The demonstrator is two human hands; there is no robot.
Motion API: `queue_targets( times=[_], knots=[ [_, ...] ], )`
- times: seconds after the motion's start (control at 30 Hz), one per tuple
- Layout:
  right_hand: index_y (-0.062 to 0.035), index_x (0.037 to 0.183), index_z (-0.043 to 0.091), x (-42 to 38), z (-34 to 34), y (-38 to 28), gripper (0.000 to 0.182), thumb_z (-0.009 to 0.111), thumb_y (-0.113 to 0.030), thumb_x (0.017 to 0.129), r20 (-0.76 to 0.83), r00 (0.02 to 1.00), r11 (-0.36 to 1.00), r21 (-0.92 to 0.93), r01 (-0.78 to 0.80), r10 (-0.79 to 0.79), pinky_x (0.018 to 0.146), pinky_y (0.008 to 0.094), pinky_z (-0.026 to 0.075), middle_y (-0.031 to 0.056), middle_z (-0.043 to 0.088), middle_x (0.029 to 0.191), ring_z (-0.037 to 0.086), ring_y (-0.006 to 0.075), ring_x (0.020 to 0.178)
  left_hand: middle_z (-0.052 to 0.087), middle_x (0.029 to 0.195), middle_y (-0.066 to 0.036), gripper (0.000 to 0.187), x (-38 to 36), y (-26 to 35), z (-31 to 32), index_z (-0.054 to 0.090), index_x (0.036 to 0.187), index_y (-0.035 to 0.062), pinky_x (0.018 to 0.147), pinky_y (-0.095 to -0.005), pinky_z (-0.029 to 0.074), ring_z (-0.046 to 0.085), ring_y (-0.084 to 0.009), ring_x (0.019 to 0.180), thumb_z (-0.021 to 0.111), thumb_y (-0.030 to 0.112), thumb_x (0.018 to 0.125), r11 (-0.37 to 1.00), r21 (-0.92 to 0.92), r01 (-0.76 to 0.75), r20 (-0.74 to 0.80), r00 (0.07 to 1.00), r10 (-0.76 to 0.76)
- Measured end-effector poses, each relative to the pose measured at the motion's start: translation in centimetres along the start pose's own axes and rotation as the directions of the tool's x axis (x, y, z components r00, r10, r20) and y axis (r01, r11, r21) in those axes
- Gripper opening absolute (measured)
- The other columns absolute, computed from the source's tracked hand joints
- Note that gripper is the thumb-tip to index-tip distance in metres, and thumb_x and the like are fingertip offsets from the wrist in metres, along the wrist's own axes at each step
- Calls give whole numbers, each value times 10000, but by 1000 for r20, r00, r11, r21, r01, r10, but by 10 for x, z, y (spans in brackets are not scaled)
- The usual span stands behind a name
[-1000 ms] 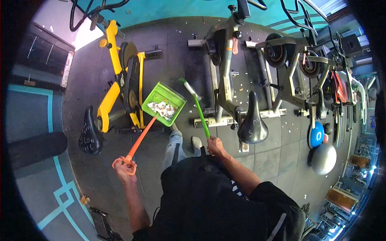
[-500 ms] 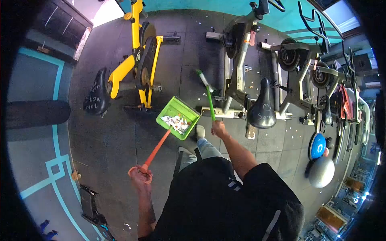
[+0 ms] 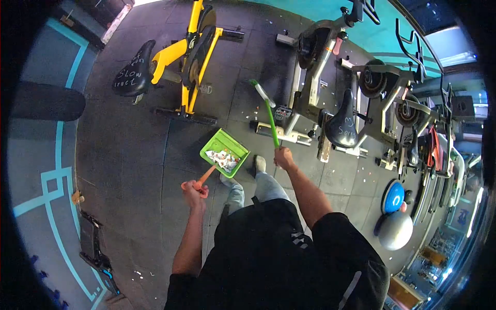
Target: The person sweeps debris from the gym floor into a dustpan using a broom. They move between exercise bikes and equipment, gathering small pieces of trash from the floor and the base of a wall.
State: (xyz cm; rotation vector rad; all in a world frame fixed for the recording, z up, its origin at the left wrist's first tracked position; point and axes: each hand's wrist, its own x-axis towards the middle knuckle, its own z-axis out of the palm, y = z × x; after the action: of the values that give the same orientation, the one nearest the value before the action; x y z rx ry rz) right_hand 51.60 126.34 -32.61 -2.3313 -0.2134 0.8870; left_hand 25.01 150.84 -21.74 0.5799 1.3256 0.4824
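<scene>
My left hand (image 3: 195, 190) grips the orange handle (image 3: 206, 176) of a green dustpan (image 3: 224, 153), which holds scraps of white and coloured litter. My right hand (image 3: 283, 156) grips the green stick of a broom (image 3: 270, 121) whose head points up and away, toward the grey exercise bike (image 3: 315, 77). The dustpan hangs just in front of my legs, above the dark rubber floor. Broom and dustpan are apart, the broom to the right of the pan.
A yellow exercise bike (image 3: 188, 49) stands at the upper left and several grey bikes stand to the right. Small bits of litter dot the floor near the grey bikes. A blue balance ball (image 3: 393, 197) and a grey ball (image 3: 395, 231) lie at the right.
I have stepped back from the bikes and turned. My left hand has drawn the dustpan closer to my legs; the right hand has kept the broom raised.
</scene>
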Motion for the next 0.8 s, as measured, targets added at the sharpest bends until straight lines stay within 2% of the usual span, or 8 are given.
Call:
queue_targets(
  times=[0.13, 0.23, 0.3, 0.37, 0.43, 0.53, 0.73, 0.8],
  knots=[
    [11, 727, 548, 6, -10, 12, 307, 476, -260, 850, 103, 987, 991, 37, -126, 122, 444, 345, 478, 124, 574, 582, 577, 213, 464, 464, 760, -106, 210, 9, -9, 28, 399, 893, 57, 405, -299, 400, 514, -217, 493, 432, 260, 849, 1000, -3, 1, -103, 995, -1],
    [-18, 757, 540, 5, -12, 41, 197, 508, -200, 826, 449, 885, 903, -321, 287, -122, 385, 316, 459, 105, 560, 559, 561, 190, 439, 474, 753, -121, 227, 27, -21, 42, 409, 910, 37, 399, -307, 404, 514, -216, 492, 415, 257, 855, 1000, -10, 19, -170, 985, -20],
    [-29, 816, 553, 19, 13, 98, 191, 486, -207, 841, 396, 907, 957, -179, 228, -142, 375, 319, 446, 93, 553, 554, 558, 184, 438, 481, 755, -124, 240, 21, -19, 62, 412, 917, 28, 399, -307, 407, 515, -214, 492, 413, 260, 857, 1000, 8, 3, -192, 981, -1],
    [-29, 829, 555, -12, -15, 64, 197, 478, -209, 846, 337, 940, 960, -241, 145, -57, 374, 319, 442, 89, 551, 552, 555, 182, 434, 511, 755, -136, 270, 27, -29, 63, 440, 926, 2, 389, -308, 411, 528, -207, 487, 416, 262, 860, 998, 66, -17, -198, 980, 29],
    [-19, 862, 557, -34, -49, 30, 223, 474, -225, 846, 284, 952, 985, 90, -144, 113, 387, 310, 446, 92, 557, 559, 557, 177, 436, 521, 751, -139, 284, 13, -25, 77, 455, 919, -6, 385, -310, 413, 535, -208, 483, 417, 269, 861, 992, 123, -21, -258, 965, 52],
    [-12, 879, 551, -54, -101, -25, 244, 466, -240, 855, 320, 931, 957, 166, -239, 177, 389, 308, 447, 82, 546, 545, 553, 170, 430, 536, 737, -143, 304, 21, -28, 87, 480, 906, -22, 382, -313, 418, 546, -210, 477, 420, 273, 862, 981, 189, -43, -314, 944, 102],
    [-27, 893, 556, 48, -79, 15, 219, 448, -215, 856, 360, 933, 947, -298, 116, -1, 394, 323, 459, 115, 572, 562, 560, 188, 424, 513, 688, -125, 289, 59, -48, 79, 478, 856, -4, 409, -327, 433, 528, -214, 463, 436, 282, 867, 949, 288, -124, -325, 920, 219],
    [-31, 861, 574, 74, -56, 39, 202, 462, -197, 830, 355, 934, 961, -272, 58, 45, 416, 338, 472, 128, 583, 573, 575, 214, 445, 507, 685, -122, 277, 51, -42, 85, 476, 840, -4, 397, -330, 427, 522, -217, 460, 445, 271, 862, 977, 183, -107, -305, 939, 159]
  ],
)
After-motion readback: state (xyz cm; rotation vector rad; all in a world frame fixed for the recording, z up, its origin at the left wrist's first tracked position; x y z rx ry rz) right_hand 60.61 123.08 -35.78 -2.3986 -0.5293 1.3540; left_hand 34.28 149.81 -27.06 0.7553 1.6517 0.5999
